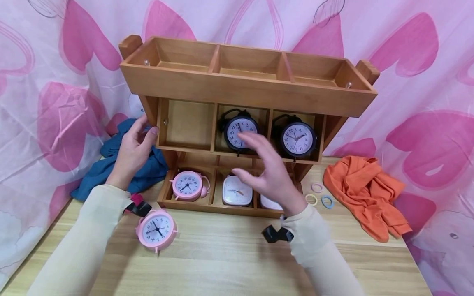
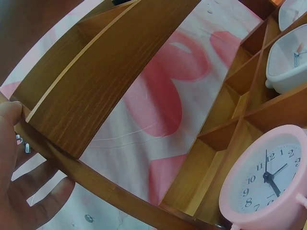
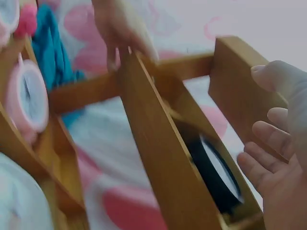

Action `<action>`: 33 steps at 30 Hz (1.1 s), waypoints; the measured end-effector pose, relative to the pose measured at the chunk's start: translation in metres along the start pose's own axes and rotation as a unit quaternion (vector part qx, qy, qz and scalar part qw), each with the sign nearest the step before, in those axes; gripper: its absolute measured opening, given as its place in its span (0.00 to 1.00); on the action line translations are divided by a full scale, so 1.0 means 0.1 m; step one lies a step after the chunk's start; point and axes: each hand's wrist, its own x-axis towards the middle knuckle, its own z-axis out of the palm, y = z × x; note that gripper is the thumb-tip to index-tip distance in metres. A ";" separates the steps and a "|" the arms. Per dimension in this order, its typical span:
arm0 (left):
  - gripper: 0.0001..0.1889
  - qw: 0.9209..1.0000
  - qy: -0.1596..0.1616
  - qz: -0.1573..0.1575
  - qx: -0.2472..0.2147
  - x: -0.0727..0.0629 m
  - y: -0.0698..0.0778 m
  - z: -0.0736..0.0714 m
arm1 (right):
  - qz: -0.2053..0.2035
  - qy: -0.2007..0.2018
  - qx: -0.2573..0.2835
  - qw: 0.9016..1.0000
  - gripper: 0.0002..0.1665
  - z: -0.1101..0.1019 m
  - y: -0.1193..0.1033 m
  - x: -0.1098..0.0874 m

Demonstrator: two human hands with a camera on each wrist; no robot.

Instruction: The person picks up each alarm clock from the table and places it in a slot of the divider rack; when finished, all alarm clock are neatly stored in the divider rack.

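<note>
A three-tier wooden rack point(image 1: 248, 88) stands on the table, each tier split into three compartments. My left hand point(image 1: 135, 144) holds the left end of the middle tier, thumb at its front edge. My right hand point(image 1: 272, 176) hovers before the rack, fingers spread, holding nothing. Behind its fingertips, a black alarm clock point(image 1: 237, 137) fills the middle compartment; another black alarm clock point(image 1: 297, 139) sits to its right. On the bottom tier are a pink alarm clock point(image 1: 187, 186), a white clock point(image 1: 237, 190) and a second white clock point(image 1: 269, 202), partly hidden by my right hand.
Another pink alarm clock point(image 1: 157, 229) lies on the table at front left. A blue cloth point(image 1: 105, 168) is heaped left of the rack, an orange cloth point(image 1: 364, 193) right of it. Three small rings, including a blue ring point(image 1: 327, 202), lie near the orange cloth.
</note>
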 end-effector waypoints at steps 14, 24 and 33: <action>0.29 1.000 0.003 -0.002 0.005 -0.01 0.01 0.00 | 0.175 -0.184 0.185 0.949 0.43 1.18 0.01 -0.62; 0.29 1.000 0.002 -0.009 0.005 0.00 0.01 -0.01 | 0.224 -0.257 0.075 0.937 0.48 1.70 0.02 -0.65; 0.29 1.000 -0.002 -0.016 0.003 -0.01 0.01 0.01 | 0.152 -0.299 -0.039 0.941 0.56 2.05 -0.02 -0.68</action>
